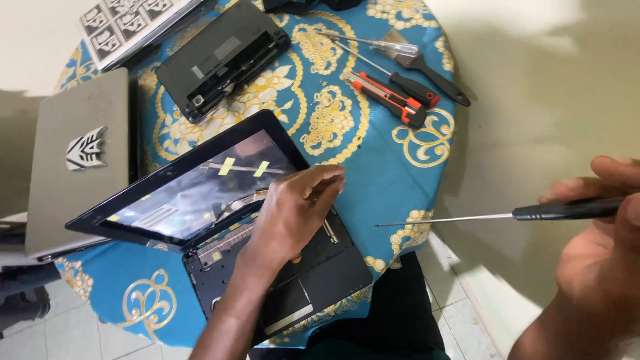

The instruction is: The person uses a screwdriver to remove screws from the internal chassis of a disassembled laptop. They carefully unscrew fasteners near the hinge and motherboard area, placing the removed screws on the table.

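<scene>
Resting on the opened black laptop (pixel 220 220), the left hand (pixel 293 213) is lying palm down over the hinge area, its fingers (pixel 325 180) curled together and pressing against the corner where the tilted screen is meeting the stripped base. Whether those fingers are pinching a small part beneath them cannot be told. The laptop is sitting at the near edge of the round counter (pixel 393 173), which is wearing a blue cloth with gold ornaments; its base is showing exposed internals and a touchpad toward the person.

The right hand (pixel 600 247) is hovering off the counter's right edge, fingers wrapped around the black handle of a thin screwdriver (pixel 507 217), whose long metal shaft is pointing left toward the laptop without touching it.

Farther back on the counter, a removed black cover panel (pixel 220 60) is lying flat. Near it, an orange-and-black utility knife (pixel 390 100), a clear-handled screwdriver (pixel 373 43) and a black-handled brush (pixel 427 67) are lying side by side. A closed grey laptop (pixel 80 160) with a silver emblem is sitting at the left.
</scene>
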